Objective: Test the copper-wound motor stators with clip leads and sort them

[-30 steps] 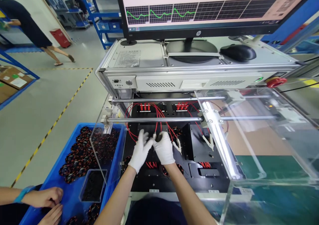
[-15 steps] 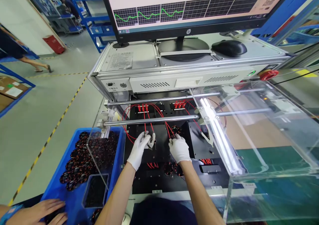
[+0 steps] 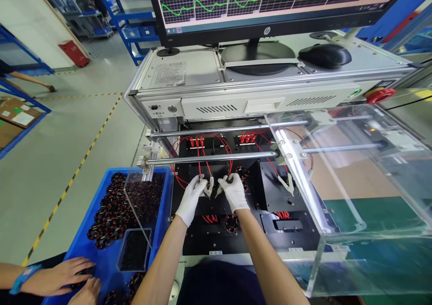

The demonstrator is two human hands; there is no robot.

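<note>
My left hand (image 3: pixel 192 199), in a white glove, is closed on a white-sleeved test clip at the end of a red wire. Another test clip (image 3: pixel 210 187) is right beside its fingertips. My right hand (image 3: pixel 234 193), also gloved, pinches a third test clip (image 3: pixel 219 190) on a red wire. Between the hands, partly hidden, is a wound part on the black fixture (image 3: pixel 202 244). Just beyond my right hand are wound stators (image 3: pixel 241 173), dark rings with copper coils. One more stator (image 3: pixel 231 224) lies nearer me.
A blue bin (image 3: pixel 81 226) of stators stands at left, where another person's hands (image 3: pixel 76 275) hold a stator. Metal rails (image 3: pixel 212 158) cross above the fixture. A raised clear cover (image 3: pixel 337 239) is at right. A monitor (image 3: pixel 266 30) shows green curves.
My right hand has moved left, away from the stators and towards my left hand, bringing a clip with it. My left hand stays near its clip. The other person's hands have shifted in the bin.
</note>
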